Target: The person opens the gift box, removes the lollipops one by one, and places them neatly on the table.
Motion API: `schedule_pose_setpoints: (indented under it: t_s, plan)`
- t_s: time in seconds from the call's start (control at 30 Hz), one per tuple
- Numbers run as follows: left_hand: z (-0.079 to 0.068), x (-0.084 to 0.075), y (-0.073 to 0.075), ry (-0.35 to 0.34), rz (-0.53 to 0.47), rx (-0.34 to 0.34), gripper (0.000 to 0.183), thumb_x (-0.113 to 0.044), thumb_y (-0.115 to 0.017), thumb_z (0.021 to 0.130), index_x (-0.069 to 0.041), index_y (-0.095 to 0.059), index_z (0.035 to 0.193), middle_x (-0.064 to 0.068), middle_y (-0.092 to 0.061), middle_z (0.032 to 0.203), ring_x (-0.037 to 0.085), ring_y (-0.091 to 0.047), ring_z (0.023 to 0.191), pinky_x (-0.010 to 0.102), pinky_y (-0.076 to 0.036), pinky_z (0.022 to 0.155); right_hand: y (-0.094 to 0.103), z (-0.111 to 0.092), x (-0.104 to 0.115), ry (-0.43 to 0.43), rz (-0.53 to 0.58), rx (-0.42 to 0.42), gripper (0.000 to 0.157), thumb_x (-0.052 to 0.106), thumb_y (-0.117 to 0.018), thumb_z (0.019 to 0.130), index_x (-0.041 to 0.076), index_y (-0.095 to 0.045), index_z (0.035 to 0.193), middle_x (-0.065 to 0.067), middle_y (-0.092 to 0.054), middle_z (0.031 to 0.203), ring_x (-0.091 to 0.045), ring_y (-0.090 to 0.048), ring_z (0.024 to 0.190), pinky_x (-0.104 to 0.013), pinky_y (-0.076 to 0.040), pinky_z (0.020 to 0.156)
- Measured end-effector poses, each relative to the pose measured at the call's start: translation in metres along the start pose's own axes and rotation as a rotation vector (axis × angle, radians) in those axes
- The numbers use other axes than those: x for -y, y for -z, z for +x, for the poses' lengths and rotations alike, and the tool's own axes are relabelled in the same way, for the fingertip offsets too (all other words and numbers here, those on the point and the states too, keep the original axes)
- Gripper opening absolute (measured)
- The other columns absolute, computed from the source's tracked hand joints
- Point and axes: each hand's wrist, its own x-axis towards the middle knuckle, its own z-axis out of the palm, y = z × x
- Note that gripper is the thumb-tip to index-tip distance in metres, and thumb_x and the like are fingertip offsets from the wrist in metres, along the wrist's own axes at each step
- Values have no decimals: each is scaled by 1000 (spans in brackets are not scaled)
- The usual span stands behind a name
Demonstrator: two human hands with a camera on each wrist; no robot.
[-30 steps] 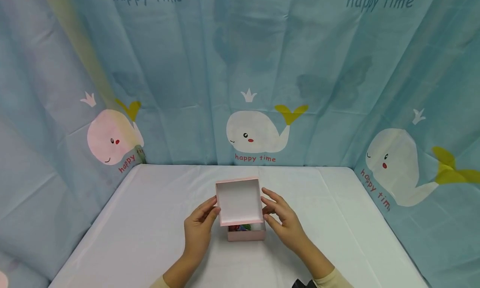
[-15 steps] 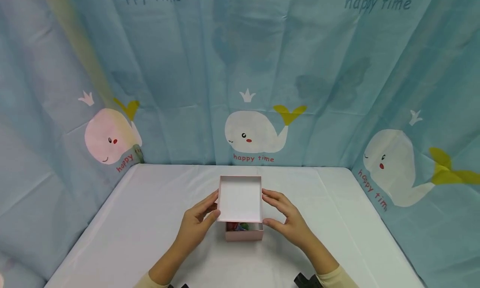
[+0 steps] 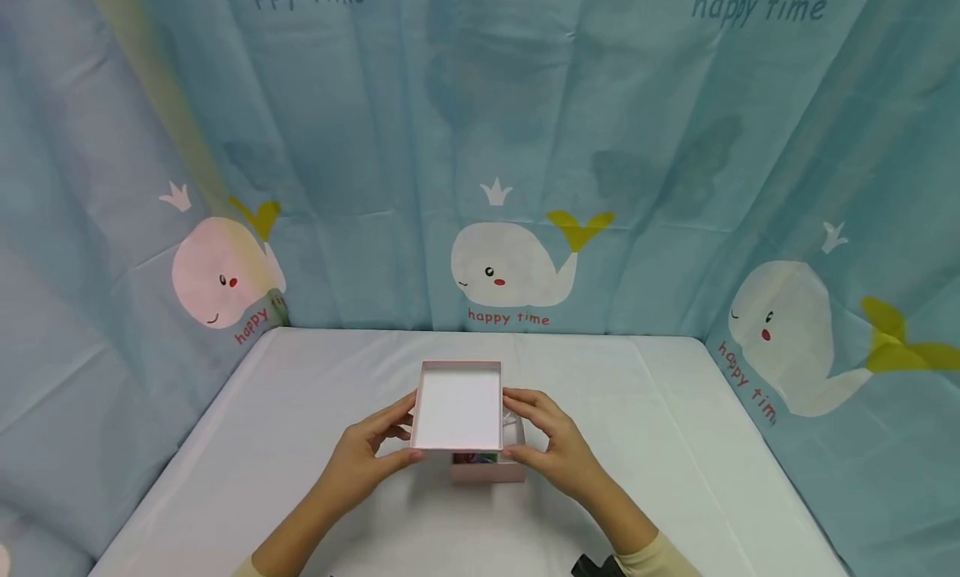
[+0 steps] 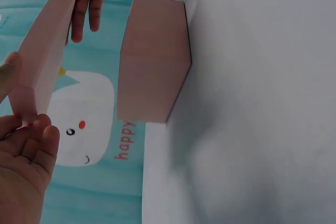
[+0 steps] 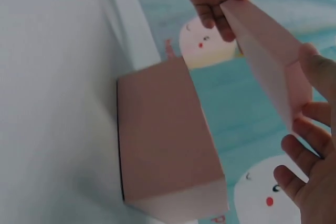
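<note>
A pink box lid with a white inside is held up between both hands, its hollow side facing the head camera. My left hand grips its left edge, thumb at the near corner. The right hand grips the opposite edge with thumb and fingers. Below and behind the lid stands the pink box base on the table, partly hidden by it. Small colourful items show inside the base, along with something clear near its right side. Both wrist views show the lid raised clear of the base.
A white cloth covers the table. Blue curtains printed with whales enclose it at the back and both sides. A black object sits by the right wrist at the bottom edge of the head view.
The lid has shifted left and tipped flatter, uncovering more of the base's right side. Both hands moved left with it, and the right fingers now grip its edge. The base stayed put.
</note>
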Motion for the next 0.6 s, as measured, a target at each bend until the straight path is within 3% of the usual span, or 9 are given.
schedule_pose_setpoints:
  t_s: [0.13, 0.27, 0.4, 0.6]
  plan:
    - [-8, 1, 13, 44, 48, -18, 77, -15, -86, 83, -17, -51, 152, 3, -62, 143, 16, -63, 117, 31, -61, 93, -13, 2, -1, -84, -11, 25, 66, 13, -86, 83, 2, -59, 142, -12, -56, 146, -34, -52, 138, -23, -43, 116]
    - [-16, 2, 29, 88, 96, -18, 78, -16, -88, 81, -21, -54, 150, -1, -63, 142, 12, -60, 123, 18, -54, 101, -25, 4, -2, -151, 11, 60, 68, 28, -85, 84, 14, -59, 145, 3, -56, 148, -23, -51, 140, -29, -45, 116]
    - [-24, 3, 45, 99, 124, -17, 76, -18, -88, 80, -18, -56, 148, 2, -60, 146, 4, -53, 133, 7, -43, 106, -38, 12, 4, -174, 11, 95, 69, 35, -85, 84, 14, -60, 144, 5, -56, 147, -20, -53, 138, -36, -50, 113]
    - [-37, 7, 68, 129, 173, -24, 73, -16, -88, 80, -15, -58, 147, 5, -59, 147, -7, -45, 137, 3, -36, 107, -61, 25, 16, -229, -44, 128, 69, 38, -85, 84, 13, -61, 143, 8, -56, 147, -17, -52, 138, -39, -50, 113]
